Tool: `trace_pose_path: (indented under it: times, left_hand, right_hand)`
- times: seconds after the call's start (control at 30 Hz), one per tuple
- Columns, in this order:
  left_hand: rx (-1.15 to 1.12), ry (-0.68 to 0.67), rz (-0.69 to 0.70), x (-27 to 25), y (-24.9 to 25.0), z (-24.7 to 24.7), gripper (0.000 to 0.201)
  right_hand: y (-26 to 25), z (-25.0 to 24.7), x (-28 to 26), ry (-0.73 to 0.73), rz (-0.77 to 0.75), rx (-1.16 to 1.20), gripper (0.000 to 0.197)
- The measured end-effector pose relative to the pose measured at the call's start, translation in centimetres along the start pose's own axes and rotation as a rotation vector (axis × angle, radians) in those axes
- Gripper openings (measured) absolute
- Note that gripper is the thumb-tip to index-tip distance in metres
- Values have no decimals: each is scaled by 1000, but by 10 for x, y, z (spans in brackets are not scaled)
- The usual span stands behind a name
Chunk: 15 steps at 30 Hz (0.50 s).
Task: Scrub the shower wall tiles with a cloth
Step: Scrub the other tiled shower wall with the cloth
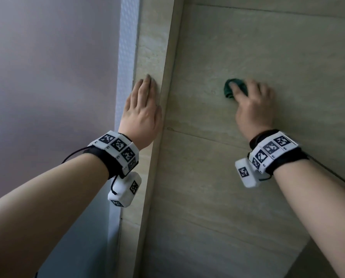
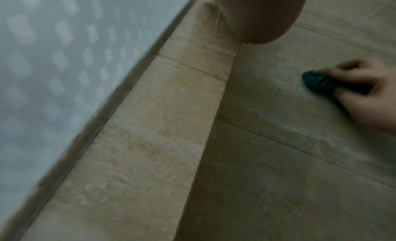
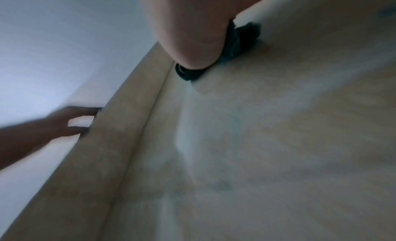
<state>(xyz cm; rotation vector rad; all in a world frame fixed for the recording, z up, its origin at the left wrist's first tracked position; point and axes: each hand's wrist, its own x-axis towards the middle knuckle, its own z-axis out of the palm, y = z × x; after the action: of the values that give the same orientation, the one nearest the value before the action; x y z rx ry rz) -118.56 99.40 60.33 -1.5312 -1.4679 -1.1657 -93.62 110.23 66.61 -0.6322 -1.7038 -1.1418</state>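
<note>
A small bunched dark green cloth (image 1: 228, 88) lies against the beige shower wall tiles (image 1: 248, 187). My right hand (image 1: 252, 105) grips it and presses it to the tile, with fingers over the top and the thumb underneath. In the left wrist view the cloth (image 2: 319, 82) pokes out from my right hand (image 2: 364, 95). The right wrist view is blurred, with the cloth (image 3: 233, 46) under the heel of my palm. My left hand (image 1: 143, 109) lies flat with straight fingers on the narrow tiled return (image 1: 147, 47) at the wall's left edge and holds nothing.
A frosted patterned glass panel (image 1: 125, 57) runs along the left side of the tiled return. Beyond it is a plain greyish surface (image 1: 47, 77). Grout lines cross the tiles, and a pale damp streak (image 2: 300, 126) shows below the cloth.
</note>
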Motion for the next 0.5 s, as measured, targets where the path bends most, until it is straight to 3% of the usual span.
trace_pose_path:
  times: [0.03, 0.1, 0.27, 0.33, 0.4, 0.5]
  left_hand:
    - [9, 0, 5, -1, -1, 0, 57]
    - [26, 7, 22, -1, -3, -1, 57]
    - [55, 28, 48, 0, -5, -1, 58]
    - [54, 27, 48, 0, -5, 0, 57]
    - [53, 42, 67, 0, -1, 1, 56]
    - [72, 67, 160, -1, 6, 3, 54]
  right_hand:
    - [-2, 2, 2, 25, 89, 18, 45]
    - [-24, 12, -18, 29, 93, 66, 48]
    - [-75, 22, -143, -207, -494, 151, 41]
    - [-67, 12, -159, -305, -614, 111, 45]
    - [-44, 4, -136, -300, -556, 61, 49]
    - [15, -14, -72, -110, -133, 4, 46]
